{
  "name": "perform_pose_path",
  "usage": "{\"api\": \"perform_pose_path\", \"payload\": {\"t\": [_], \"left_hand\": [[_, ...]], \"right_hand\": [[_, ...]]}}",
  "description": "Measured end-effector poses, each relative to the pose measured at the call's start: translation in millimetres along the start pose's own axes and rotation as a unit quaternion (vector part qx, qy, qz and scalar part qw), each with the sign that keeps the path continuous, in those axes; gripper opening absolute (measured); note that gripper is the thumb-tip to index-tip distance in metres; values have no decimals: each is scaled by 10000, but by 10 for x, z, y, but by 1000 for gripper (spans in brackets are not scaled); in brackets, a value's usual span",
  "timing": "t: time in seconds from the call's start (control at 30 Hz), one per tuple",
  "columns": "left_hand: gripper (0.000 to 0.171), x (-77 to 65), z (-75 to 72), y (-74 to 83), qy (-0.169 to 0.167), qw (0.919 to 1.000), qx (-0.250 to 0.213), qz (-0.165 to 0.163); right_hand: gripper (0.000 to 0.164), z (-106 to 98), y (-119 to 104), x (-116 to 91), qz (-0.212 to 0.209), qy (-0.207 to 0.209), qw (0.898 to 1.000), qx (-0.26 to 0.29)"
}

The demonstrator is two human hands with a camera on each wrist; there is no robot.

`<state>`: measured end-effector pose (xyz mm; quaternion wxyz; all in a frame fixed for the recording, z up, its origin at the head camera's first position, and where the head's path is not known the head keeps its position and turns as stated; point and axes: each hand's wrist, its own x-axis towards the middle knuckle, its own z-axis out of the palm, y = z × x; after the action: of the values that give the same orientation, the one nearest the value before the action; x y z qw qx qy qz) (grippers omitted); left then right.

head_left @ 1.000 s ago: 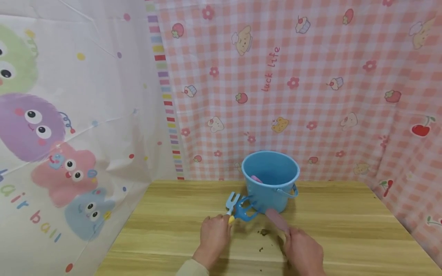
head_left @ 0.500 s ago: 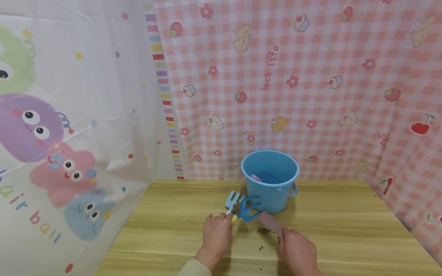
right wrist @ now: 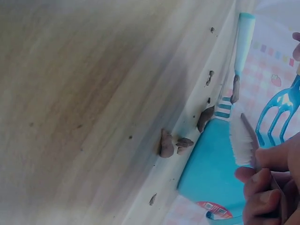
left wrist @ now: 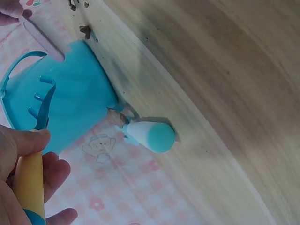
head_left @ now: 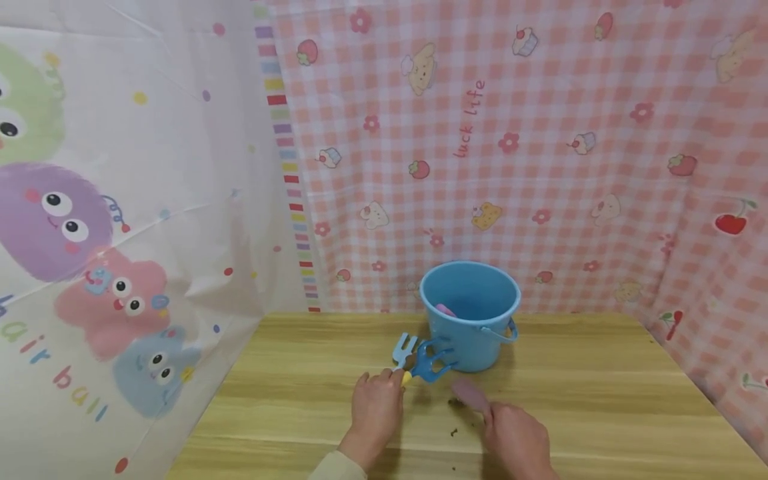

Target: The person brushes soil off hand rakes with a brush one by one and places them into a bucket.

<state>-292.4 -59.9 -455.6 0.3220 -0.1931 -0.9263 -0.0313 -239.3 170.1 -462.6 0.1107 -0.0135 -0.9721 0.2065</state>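
So the left hand (head_left: 378,408) has its fingers curled tight around the yellow handle of a blue rake (head_left: 429,363), thumb pressed along the top, and the rake's curved tines hang in the air in front of the bucket. The right hand (head_left: 517,433) has its thumb and fingers clamped on a pink brush (head_left: 471,396), white bristles facing down, and the wrist cams make it look like it's held up off the desk (head_left: 600,387). Both tools are over the middle of the desk, on the front-edge side of a light blue bucket (head_left: 471,343). The bucket stands upright near the middle of the back edge, its handle (head_left: 501,335) hanging down, with something pink (head_left: 445,311) poking up inside, too hidden to make out. Just left of the bucket there's a small light blue fork (head_left: 405,348) lying on the desk, its pale handle pointing toward the front edge and a brown lump (right wrist: 236,89) around its neck. More brown clumps (right wrist: 166,144) and crumbs are scattered from the foot of the bucket toward the front edge. Behind the back edge hangs a pink checked cloth (head_left: 468,180), and a white cartoon cloth (head_left: 198,220) covers the left side.
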Motion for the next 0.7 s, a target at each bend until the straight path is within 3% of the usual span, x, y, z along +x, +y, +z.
{"api": "perform_pose_path", "payload": {"t": [0.07,0.33,0.57,0.7], "left_hand": [[27,1,-4,-3,2,10000,-29,-50],[24,-11,1,27,-103,9999,-96,-31],[22,-30,8,40,-940,9911,-575,-751],[14,-56,20,32,-963,9853,-991,-1008]], "right_hand": [[17,-13,-8,-7,53,-29,10000,12],[14,-35,-72,-2,-212,578,9979,209],[17,-60,-49,-21,-25,694,9967,421],[20,-63,-21,-16,-12,942,9945,456]]}}
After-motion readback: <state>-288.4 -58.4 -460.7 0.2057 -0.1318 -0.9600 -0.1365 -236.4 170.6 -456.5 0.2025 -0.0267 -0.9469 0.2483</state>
